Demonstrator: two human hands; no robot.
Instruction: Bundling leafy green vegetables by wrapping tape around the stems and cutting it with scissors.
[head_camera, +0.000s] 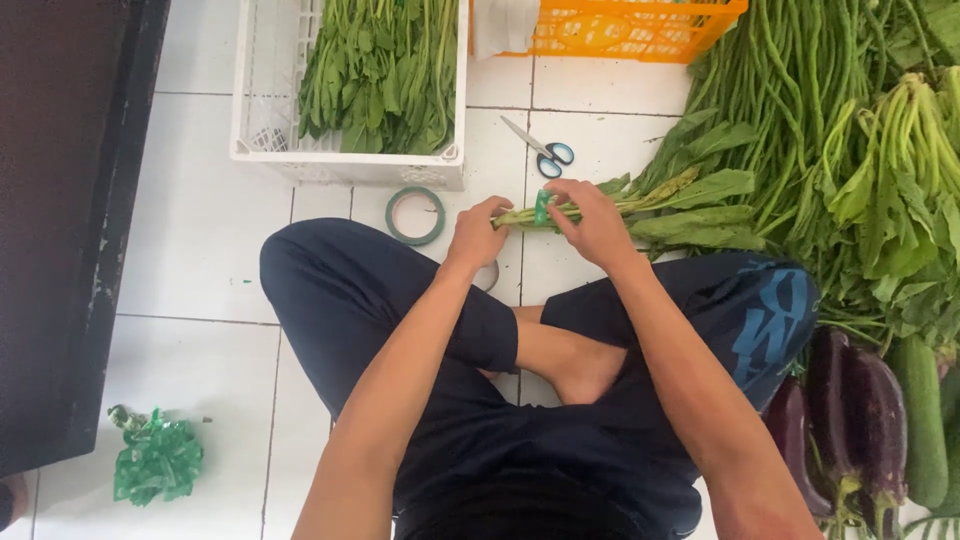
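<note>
We see our bare forearms and bare left hand and right hand, no sleeves in view. We wear dark navy fabric trousers; the right leg carries a pale blue print, perhaps lettering.

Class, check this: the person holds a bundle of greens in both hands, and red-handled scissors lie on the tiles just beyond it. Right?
Not quite. The head view shows the scissors have blue handles, not red. The rest holds: left hand and right hand hold the greens.

Orange crate cut off by top edge; aubergines run past bottom edge; second tape roll mostly hidden behind left hand.
</note>
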